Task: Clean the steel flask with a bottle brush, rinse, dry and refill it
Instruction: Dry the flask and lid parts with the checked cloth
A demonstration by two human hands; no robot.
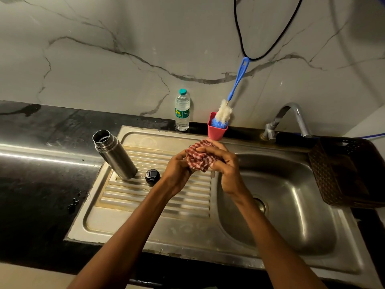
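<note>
Stage: drying, by my read | Flask: uncapped, upright at drainboard's left edge, cap beside | Your left hand and right hand: each grip bunches the checked cloth | Brush: parked in pink cup | Left: refill from water bottle, recap

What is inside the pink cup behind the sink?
The bottle brush stands head-down in the pink cup, with its blue handle leaning up against the wall. The cup's wall hides the bottom of the cup and the brush tip.
</note>
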